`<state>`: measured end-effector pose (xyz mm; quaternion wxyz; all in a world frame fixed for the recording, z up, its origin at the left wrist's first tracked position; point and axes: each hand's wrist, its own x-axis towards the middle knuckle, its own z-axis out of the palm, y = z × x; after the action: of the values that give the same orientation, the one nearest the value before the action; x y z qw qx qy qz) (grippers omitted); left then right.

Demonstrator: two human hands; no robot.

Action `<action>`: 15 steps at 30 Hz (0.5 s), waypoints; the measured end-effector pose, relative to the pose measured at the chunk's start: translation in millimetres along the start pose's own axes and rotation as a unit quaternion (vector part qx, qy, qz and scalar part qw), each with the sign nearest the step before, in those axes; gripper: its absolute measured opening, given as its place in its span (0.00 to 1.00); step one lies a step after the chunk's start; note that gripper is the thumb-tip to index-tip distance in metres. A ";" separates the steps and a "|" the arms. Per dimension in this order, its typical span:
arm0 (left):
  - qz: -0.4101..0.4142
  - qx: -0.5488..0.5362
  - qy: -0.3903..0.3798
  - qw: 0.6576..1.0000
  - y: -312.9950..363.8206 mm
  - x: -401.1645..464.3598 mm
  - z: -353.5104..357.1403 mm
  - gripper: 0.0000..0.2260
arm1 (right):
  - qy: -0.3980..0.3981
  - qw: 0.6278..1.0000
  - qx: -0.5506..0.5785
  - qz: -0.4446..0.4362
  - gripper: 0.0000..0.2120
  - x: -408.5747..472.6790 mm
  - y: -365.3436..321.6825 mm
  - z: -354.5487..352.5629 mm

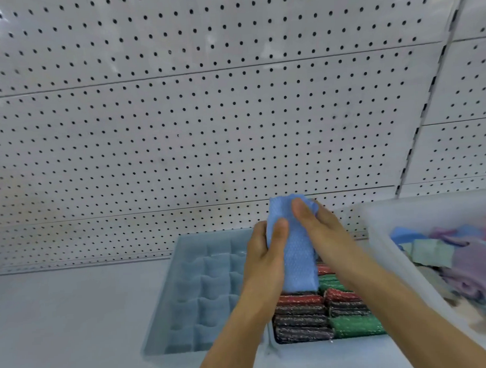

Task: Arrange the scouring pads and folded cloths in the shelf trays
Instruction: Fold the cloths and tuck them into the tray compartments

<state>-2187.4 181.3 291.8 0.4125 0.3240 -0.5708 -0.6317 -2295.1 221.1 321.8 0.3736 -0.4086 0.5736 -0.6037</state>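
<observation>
Blue cloth (293, 251) upright, long axis vertical, gripped by both hands.

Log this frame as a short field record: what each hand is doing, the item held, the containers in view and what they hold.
left hand: grips blue cloth, thumb on front
right hand: grips the cloth's upper part
held item: blue cloth, folded, raised above the trays
left tray: divided blue tray, visible compartments empty
right tray: scouring pads in rows, red, dark, green
bin: clear bin at right, loose mixed cloths
backdrop: white pegboard
</observation>
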 end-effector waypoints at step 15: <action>0.016 -0.005 -0.102 0.995 18.4 14.1 -102.5 0.17 | -0.059 0.992 0.101 -0.051 0.15 0.3 23.2 43.0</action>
<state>-2100.8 122.0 296.7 0.3641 0.2468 -0.6120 -0.6573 -2256.0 202.7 299.1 0.4149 -0.4326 0.4645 -0.6519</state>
